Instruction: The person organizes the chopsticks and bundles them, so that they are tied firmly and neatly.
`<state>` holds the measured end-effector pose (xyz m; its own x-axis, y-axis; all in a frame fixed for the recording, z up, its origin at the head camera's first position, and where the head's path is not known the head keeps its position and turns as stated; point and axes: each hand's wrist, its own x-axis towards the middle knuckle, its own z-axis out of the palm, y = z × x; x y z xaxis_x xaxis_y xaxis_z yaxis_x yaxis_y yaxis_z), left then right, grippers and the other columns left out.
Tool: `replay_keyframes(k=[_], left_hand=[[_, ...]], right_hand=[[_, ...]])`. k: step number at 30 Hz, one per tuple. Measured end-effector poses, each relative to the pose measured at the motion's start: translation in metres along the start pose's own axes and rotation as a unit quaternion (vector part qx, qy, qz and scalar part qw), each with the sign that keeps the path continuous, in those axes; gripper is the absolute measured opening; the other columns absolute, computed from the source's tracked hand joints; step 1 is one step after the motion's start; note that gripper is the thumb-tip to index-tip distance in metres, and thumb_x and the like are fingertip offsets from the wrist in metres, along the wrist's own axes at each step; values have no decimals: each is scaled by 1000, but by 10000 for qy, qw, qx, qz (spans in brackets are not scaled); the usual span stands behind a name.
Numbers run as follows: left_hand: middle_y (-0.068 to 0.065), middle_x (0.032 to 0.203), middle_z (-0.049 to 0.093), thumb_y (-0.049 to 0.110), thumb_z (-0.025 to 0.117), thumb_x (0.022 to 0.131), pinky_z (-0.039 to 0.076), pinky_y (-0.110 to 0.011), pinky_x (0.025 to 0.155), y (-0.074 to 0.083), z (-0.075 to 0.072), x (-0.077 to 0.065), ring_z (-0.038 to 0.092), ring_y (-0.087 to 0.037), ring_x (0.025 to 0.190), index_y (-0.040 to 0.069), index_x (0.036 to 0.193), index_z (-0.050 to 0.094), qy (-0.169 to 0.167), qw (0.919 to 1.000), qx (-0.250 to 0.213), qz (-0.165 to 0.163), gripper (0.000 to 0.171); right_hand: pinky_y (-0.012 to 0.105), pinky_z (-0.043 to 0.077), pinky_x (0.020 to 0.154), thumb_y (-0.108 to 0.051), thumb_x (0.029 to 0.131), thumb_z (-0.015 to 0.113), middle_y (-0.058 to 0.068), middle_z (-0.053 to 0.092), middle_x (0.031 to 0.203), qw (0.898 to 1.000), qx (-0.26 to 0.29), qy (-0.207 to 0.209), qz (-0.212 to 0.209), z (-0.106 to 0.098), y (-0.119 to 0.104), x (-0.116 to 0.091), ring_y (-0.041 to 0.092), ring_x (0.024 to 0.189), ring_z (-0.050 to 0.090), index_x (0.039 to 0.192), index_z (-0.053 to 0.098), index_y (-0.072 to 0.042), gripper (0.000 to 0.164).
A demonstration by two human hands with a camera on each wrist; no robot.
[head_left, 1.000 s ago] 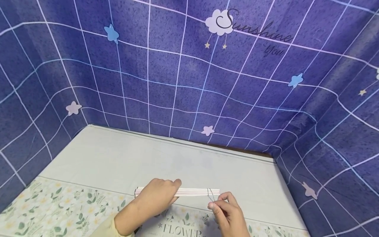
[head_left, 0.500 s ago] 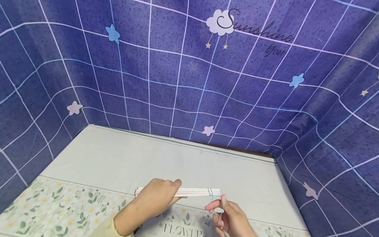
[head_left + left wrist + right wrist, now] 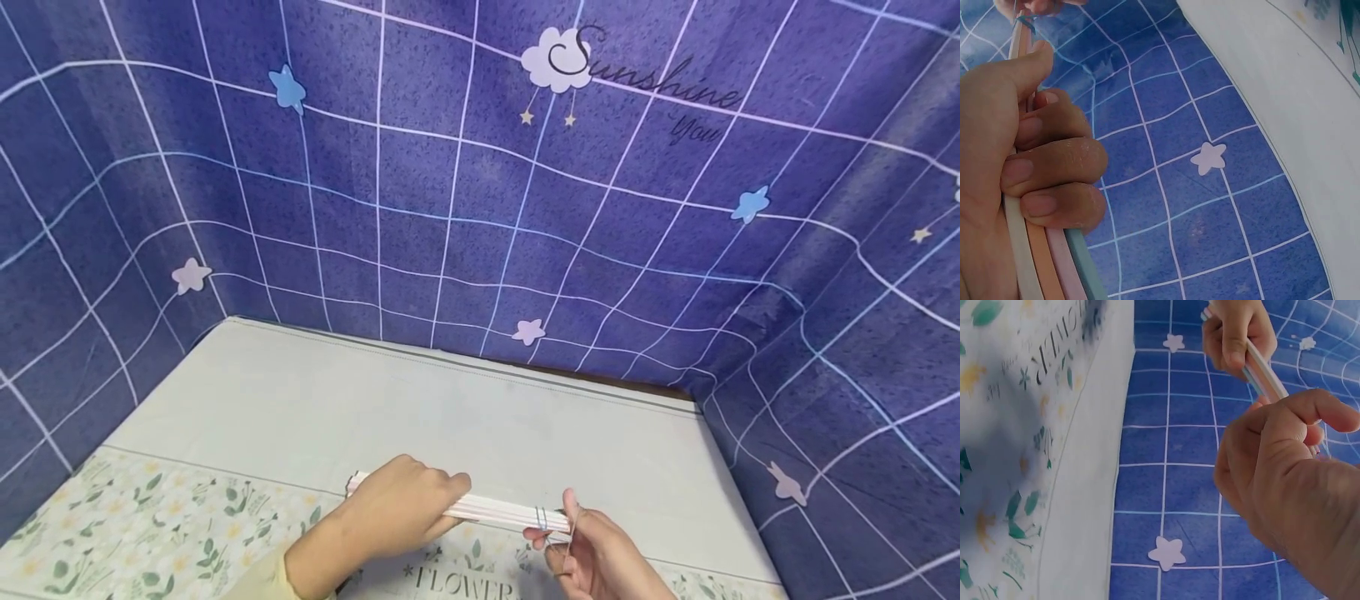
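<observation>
My left hand grips the middle of a bundle of long thin strips. Cream, orange, pink and blue-green edges of the strips show below the curled fingers in the left wrist view. Near the bundle's right end, a thin blue-green band goes round it more than once. My right hand is at that end, with a loop of the band stretched across its bent fingers and thumb. In the right wrist view, the back of the right hand hides the band and the strips' near end.
Beneath the hands lies a white cover with a flowered front part and printed lettering. A dark blue cloth with grid lines, stars and a cloud print hangs behind and at both sides.
My right hand has gone from pinching the band below the bundle to spreading its loop over the fingers at the strips' end. The bundle's right end has tipped down toward it.
</observation>
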<state>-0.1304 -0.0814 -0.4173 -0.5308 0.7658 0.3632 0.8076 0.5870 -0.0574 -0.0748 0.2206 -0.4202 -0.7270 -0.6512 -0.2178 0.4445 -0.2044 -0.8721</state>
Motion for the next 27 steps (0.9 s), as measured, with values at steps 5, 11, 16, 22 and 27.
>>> replay_keyframes(k=[5, 11, 16, 22, 27], left_hand=[[15, 57, 48, 40, 64, 102, 36, -21, 47, 3, -2, 1, 28, 2, 50, 23, 81, 54, 32, 9997, 209, 129, 29], [14, 57, 44, 37, 66, 99, 32, -22, 47, 1, -3, 2, 28, 0, 50, 22, 79, 51, -112, 9998, 160, -57, 29], [15, 58, 43, 38, 64, 101, 31, -22, 47, -2, -1, 1, 28, 0, 51, 23, 79, 50, -204, 9992, -83, -345, 31], [11, 59, 51, 37, 62, 103, 41, -26, 48, -7, -3, 1, 37, -2, 51, 19, 83, 54, -282, 9972, -148, -674, 28], [7, 63, 61, 39, 59, 105, 50, -28, 53, -12, -4, 1, 47, -3, 52, 15, 90, 61, -414, 9931, -303, -1050, 28]], right_hand=[[14, 40, 47, -32, 114, 44, -11, 63, 78, 9975, -559, 414, 100, 3, -2, 5, -3, 56, 48, 107, 76, -11, 39], [23, 28, 44, -11, 100, 64, -12, 53, 68, 9844, -1508, 890, -143, 5, 2, 8, 1, 48, 42, 105, 73, -2, 14], [21, 32, 47, -5, 94, 68, -12, 62, 74, 9680, -2179, 1143, -499, 5, 7, 11, -1, 53, 45, 109, 66, 18, 27], [17, 45, 54, -6, 102, 60, -2, 67, 95, 9313, -2951, 1892, -987, 12, 17, 13, -2, 60, 48, 111, 71, 12, 24], [20, 48, 60, -5, 105, 59, -1, 69, 109, 8108, -4667, 2517, -2480, 23, 33, 16, -4, 80, 54, 107, 77, -15, 20]])
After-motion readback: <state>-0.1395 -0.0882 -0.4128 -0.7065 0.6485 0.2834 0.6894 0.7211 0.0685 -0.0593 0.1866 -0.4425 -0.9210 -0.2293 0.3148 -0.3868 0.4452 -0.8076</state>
